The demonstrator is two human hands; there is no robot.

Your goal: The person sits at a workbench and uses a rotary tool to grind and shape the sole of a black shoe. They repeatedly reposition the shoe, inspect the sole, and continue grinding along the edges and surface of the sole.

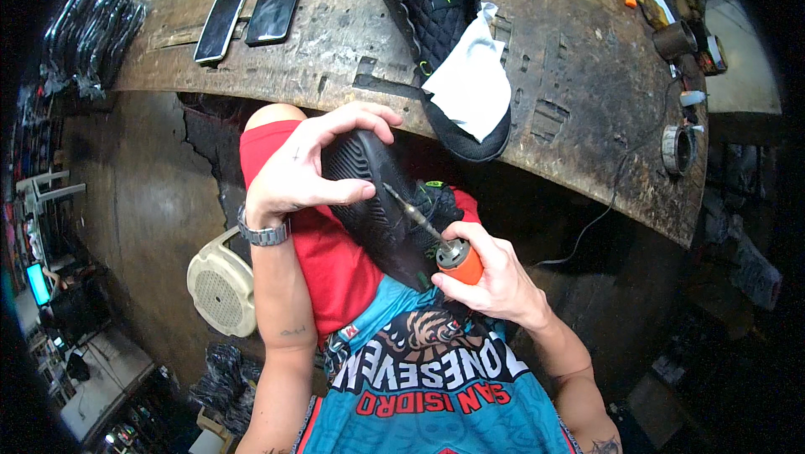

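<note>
A black shoe with a ridged sole rests across my lap, its sole side turned up to the left. My left hand is closed around its far end, thumb on the sole and fingers over the edge. In my right hand is an awl with an orange handle and a long thin metal shaft. The shaft points away and to the left, its tip at the sole's edge near my left thumb. Whether the tip pierces the shoe I cannot tell.
On the worn wooden table lie two phones and another black shoe with a white sheet over it. A tape roll sits near the right edge. A beige stool stands left of my legs.
</note>
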